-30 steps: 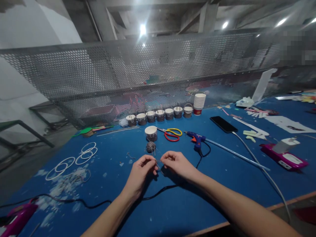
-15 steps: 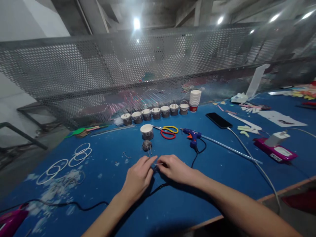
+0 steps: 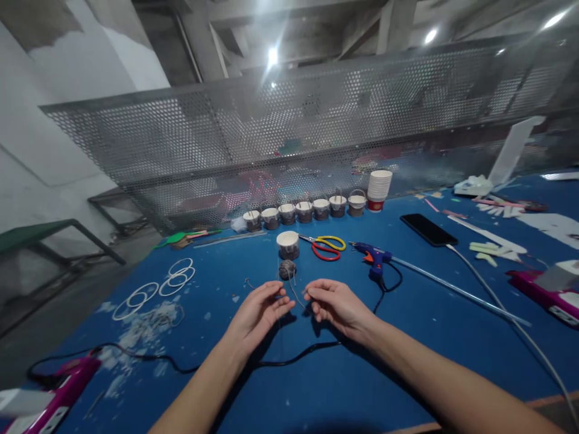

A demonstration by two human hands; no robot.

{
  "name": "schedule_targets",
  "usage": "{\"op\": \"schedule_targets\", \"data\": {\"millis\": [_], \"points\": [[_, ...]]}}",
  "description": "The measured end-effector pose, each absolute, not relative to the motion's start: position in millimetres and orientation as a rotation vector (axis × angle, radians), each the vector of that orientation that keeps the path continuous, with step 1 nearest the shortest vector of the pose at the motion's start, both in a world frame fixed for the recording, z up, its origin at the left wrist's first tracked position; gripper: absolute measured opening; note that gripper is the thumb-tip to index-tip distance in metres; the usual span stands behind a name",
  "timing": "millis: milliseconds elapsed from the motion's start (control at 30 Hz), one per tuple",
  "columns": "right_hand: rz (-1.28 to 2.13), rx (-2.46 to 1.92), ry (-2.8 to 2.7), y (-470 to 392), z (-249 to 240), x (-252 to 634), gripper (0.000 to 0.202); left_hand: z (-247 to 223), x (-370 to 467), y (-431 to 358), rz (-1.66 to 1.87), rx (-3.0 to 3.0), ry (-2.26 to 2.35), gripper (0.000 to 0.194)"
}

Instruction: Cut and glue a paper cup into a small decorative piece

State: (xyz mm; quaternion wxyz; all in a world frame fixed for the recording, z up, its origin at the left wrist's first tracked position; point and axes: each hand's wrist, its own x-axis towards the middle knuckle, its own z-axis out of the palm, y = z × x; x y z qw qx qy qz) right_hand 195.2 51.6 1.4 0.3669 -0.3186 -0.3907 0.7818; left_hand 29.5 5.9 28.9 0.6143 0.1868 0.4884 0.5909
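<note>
Behind the front cup (image 3: 288, 247), which shows no handle yet, stand seven grey-sided cups (image 3: 304, 212), the rightmost handled; before it lie the yarn ball (image 3: 286, 270) and strand (image 3: 298, 299), left hand (image 3: 257, 314) spread, grip of right hand (image 3: 338, 306) indeterminable.

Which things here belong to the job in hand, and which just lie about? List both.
Likely part of the job:
grey yarn ball
yarn strand, running toward the right hand
grey-wrapped cup behind the ball
scissors, within reach

Probably just lying about:
black phone
white sheet
pale green pieces
</note>
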Motion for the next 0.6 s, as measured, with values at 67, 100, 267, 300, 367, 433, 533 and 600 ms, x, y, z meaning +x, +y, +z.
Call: {"op": "schedule_targets", "data": {"millis": [67,100,267,300,367,433,533,600], "points": [[2.043,-0.822,-0.934,50,0,194,0.029,28,30,7,1.360,0.359,1.114,0.015],[2.053,-0.828,-0.907,51,-1,193,0.027,27,30,8,1.363,0.339,1.108,0.017],[2.059,-0.861,-0.826,53,-2,194,0.020,25,28,12,1.460,0.307,1.130,0.020],[2.055,-0.868,-0.819,54,-2,195,0.019,25,27,13,1.495,0.302,1.144,0.021],[2.046,-0.884,-0.816,55,-2,196,0.017,26,21,15,1.565,0.292,1.164,0.021],[2.034,-0.897,-0.829,57,-3,196,0.013,27,15,17,1.631,0.281,1.184,0.019],[1.987,-0.903,-0.867,59,-5,196,0.012,28,7,19,1.711,0.266,1.218,0.018],[1.940,-0.903,-0.899,61,-7,196,0.014,27,4,20,1.741,0.265,1.228,0.018]]}}
